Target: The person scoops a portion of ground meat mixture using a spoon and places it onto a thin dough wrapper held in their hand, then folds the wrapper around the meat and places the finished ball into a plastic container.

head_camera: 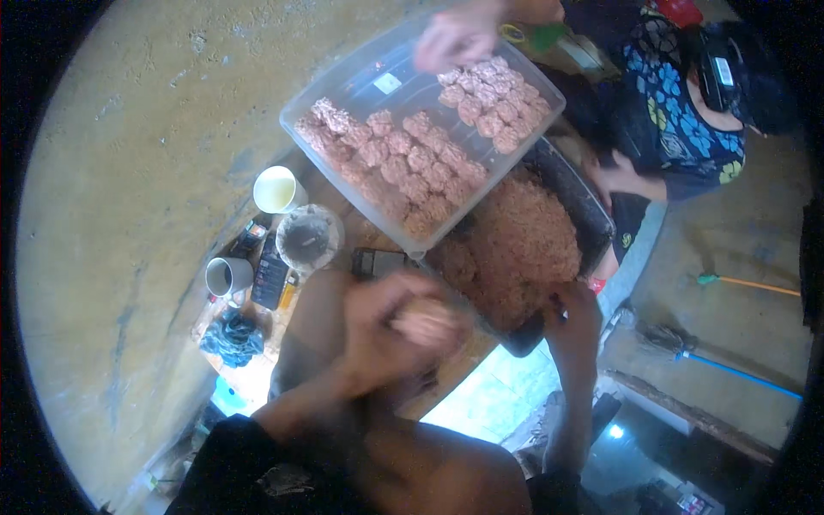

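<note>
My left hand (370, 322) is closed around a pinkish-brown lump (425, 322) of a crumbly mixture, blurred by motion. My right hand (576, 315) reaches the near right end of a black tub (595, 215). Its fingertips are at a heap of the same loose mixture (521, 244), and the blur hides whether they grip any. Beyond the tub, a translucent plastic tray (360, 71) holds rows of shaped lumps (412, 161) on its near left side. A second block of lumps (496, 100) lies at its right end.
A co-worker's hand (460, 38) hovers over the tray, and their other hand (611, 177) is at the tub's far side. At left stand a white cup (278, 190), a stone-like bowl (310, 238), a mug (228, 278) and a crumpled dark plastic bag (233, 338).
</note>
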The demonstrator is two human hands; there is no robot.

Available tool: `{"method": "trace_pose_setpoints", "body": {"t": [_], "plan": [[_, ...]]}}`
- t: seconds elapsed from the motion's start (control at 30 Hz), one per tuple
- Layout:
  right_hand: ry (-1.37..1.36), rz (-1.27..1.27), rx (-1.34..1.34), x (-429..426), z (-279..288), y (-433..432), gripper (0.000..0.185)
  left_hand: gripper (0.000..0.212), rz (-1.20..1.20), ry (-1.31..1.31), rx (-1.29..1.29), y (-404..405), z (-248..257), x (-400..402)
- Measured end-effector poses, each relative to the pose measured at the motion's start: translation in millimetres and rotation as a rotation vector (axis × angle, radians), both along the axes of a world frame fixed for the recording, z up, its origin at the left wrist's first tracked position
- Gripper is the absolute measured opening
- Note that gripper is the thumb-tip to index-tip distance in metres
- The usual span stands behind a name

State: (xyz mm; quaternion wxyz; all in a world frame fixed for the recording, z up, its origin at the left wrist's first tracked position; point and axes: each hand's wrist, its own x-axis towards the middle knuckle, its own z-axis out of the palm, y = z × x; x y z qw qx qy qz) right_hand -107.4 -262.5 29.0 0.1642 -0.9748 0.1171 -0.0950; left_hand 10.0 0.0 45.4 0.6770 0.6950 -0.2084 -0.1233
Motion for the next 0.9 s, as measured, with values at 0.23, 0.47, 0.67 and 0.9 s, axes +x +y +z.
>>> {"method": "trace_pose_setpoints", "body": {"t": [0.23,0.47,0.67,0.9], "plan": [[0.180,-0.055,0.470,-0.3,102.3,89.8,0.049,0.050,-0.279,-0.100,0.104,-17.3,4.8,-9.3],[-0.146,0.250,0.265,49.3,127.8,103.9,0.032,0.091,-0.084,-0.024,-0.139,20.8,-10.6,-9.9],[0.001,0.357,0.155,204.9,124.9,80.4,0.047,0.041,-0.497,0.004,0.823,23.1,-111.1,-61.8],[0.380,0.358,0.215,368.7,39.4,85.4,0.089,0.038,-0.568,-0.491,0.774,23.3,-165.5,-88.9]]}}
